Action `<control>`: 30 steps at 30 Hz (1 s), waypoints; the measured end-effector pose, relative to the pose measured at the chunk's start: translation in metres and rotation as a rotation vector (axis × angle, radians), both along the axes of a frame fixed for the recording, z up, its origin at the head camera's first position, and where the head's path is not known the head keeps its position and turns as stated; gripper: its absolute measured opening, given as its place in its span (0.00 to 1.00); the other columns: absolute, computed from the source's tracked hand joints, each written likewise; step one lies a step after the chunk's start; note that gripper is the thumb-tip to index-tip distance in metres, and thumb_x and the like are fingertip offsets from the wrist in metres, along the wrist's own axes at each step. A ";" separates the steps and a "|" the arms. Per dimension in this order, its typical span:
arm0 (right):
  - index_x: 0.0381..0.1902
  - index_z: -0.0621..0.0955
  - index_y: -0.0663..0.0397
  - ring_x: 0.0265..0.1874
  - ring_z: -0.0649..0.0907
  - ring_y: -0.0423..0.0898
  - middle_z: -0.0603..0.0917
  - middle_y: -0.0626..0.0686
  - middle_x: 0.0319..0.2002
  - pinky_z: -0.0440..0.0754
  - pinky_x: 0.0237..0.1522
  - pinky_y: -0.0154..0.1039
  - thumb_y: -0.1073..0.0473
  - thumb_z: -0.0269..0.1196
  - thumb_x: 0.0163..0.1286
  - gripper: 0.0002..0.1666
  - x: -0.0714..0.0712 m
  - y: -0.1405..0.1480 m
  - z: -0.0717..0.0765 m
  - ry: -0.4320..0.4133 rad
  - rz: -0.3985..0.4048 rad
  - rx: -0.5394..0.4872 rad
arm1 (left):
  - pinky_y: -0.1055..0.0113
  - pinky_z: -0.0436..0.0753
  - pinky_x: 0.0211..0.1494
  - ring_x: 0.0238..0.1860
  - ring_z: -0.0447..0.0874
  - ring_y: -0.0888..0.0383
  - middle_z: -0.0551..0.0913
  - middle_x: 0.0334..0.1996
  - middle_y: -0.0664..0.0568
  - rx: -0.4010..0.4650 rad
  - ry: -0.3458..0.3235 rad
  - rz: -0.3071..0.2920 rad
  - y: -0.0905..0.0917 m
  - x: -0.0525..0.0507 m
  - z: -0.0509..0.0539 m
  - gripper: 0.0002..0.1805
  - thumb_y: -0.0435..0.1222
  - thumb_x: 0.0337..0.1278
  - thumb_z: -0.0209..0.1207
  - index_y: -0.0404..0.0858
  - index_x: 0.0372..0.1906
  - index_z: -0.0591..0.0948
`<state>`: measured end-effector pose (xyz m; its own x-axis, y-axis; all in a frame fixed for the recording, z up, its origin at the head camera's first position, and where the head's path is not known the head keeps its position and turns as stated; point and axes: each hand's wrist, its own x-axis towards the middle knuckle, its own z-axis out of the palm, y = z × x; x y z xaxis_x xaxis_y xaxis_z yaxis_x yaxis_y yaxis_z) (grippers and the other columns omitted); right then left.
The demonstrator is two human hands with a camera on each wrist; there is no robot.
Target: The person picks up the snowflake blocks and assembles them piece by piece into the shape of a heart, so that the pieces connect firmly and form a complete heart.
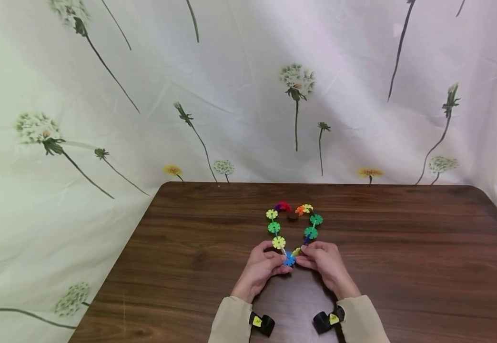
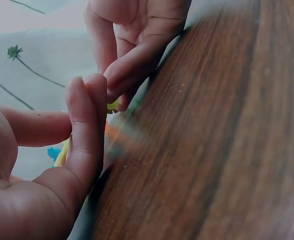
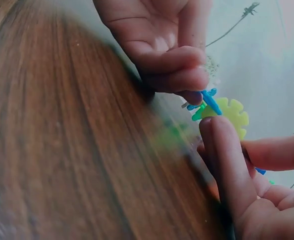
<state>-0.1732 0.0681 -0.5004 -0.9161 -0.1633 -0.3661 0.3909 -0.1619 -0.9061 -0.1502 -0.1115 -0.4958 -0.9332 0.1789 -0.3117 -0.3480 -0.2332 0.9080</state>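
Observation:
A chain of colourful notched plastic discs, snowflake building pieces, forms a heart-like outline on the table, with a green disc (image 1: 274, 227) on its left side. At the bottom point, my left hand (image 1: 260, 267) pinches a blue disc (image 1: 289, 259) between thumb and fingers. My right hand (image 1: 326, 263) pinches a yellow disc (image 3: 232, 117) just right of it. In the right wrist view the blue disc's edge meets the yellow one; how far they slot together cannot be told. Fingers hide most of both pieces in the left wrist view.
The brown wooden table (image 1: 402, 247) extends on both sides of the hands. At the top of the outline, a red disc (image 1: 284, 206) and an orange disc (image 1: 300, 210) stand apart. Behind the table hangs a white curtain (image 1: 248, 119) with dandelion prints.

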 end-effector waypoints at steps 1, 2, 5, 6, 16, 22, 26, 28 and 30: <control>0.37 0.76 0.73 0.28 0.88 0.44 0.84 0.55 0.29 0.86 0.38 0.37 0.69 0.55 0.68 0.07 0.000 0.000 0.000 0.000 -0.002 0.000 | 0.66 0.86 0.37 0.24 0.85 0.60 0.78 0.25 0.51 -0.002 0.001 -0.001 0.000 0.000 0.000 0.26 0.20 0.60 0.53 0.26 0.62 0.59; 0.38 0.76 0.73 0.28 0.88 0.45 0.84 0.55 0.29 0.86 0.38 0.37 0.69 0.56 0.68 0.07 0.000 0.000 0.000 0.000 -0.003 -0.001 | 0.66 0.86 0.37 0.24 0.85 0.60 0.79 0.25 0.51 -0.002 0.000 -0.002 0.000 0.000 0.001 0.26 0.20 0.60 0.53 0.26 0.62 0.59; 0.38 0.76 0.73 0.29 0.88 0.45 0.85 0.55 0.29 0.86 0.38 0.37 0.69 0.56 0.68 0.08 0.000 0.000 0.001 0.000 0.002 -0.002 | 0.66 0.86 0.37 0.24 0.85 0.60 0.79 0.25 0.51 -0.004 -0.005 -0.004 -0.001 0.000 0.002 0.26 0.20 0.60 0.52 0.26 0.62 0.59; 0.39 0.76 0.73 0.29 0.88 0.45 0.85 0.55 0.29 0.86 0.38 0.37 0.68 0.56 0.69 0.08 0.000 0.000 0.001 0.000 0.007 -0.003 | 0.66 0.86 0.37 0.24 0.85 0.60 0.79 0.26 0.50 -0.004 -0.007 -0.004 -0.001 -0.001 0.002 0.26 0.20 0.60 0.52 0.26 0.62 0.59; 0.44 0.76 0.76 0.29 0.88 0.44 0.86 0.57 0.31 0.86 0.39 0.37 0.65 0.57 0.70 0.14 -0.001 0.009 0.001 0.001 0.068 0.043 | 0.66 0.86 0.34 0.26 0.87 0.58 0.83 0.29 0.47 -0.040 -0.035 -0.026 -0.001 0.000 0.001 0.25 0.23 0.60 0.55 0.28 0.61 0.62; 0.46 0.76 0.78 0.29 0.88 0.45 0.87 0.58 0.32 0.86 0.37 0.38 0.63 0.59 0.70 0.18 -0.004 0.027 0.001 0.006 0.167 0.082 | 0.66 0.86 0.32 0.26 0.88 0.57 0.86 0.30 0.44 -0.108 -0.033 -0.068 0.002 0.000 0.002 0.21 0.29 0.60 0.59 0.27 0.57 0.69; 0.45 0.77 0.78 0.29 0.88 0.45 0.87 0.57 0.31 0.87 0.36 0.39 0.62 0.60 0.69 0.18 -0.006 0.042 0.001 0.007 0.283 0.095 | 0.64 0.86 0.32 0.26 0.87 0.57 0.86 0.30 0.43 -0.187 -0.014 -0.060 0.001 0.001 0.005 0.15 0.34 0.65 0.57 0.26 0.50 0.76; 0.44 0.78 0.77 0.28 0.88 0.45 0.87 0.56 0.30 0.87 0.36 0.40 0.61 0.60 0.69 0.18 -0.006 0.050 0.001 0.004 0.348 0.111 | 0.64 0.86 0.31 0.25 0.87 0.58 0.86 0.29 0.43 -0.223 -0.005 -0.052 0.001 0.001 0.006 0.15 0.35 0.66 0.56 0.26 0.48 0.78; 0.43 0.79 0.75 0.27 0.88 0.44 0.87 0.56 0.29 0.87 0.35 0.41 0.59 0.60 0.69 0.18 -0.006 0.057 0.002 0.011 0.410 0.127 | 0.65 0.86 0.30 0.25 0.86 0.58 0.86 0.29 0.44 -0.248 0.005 -0.047 0.000 0.001 0.006 0.14 0.34 0.65 0.56 0.26 0.47 0.80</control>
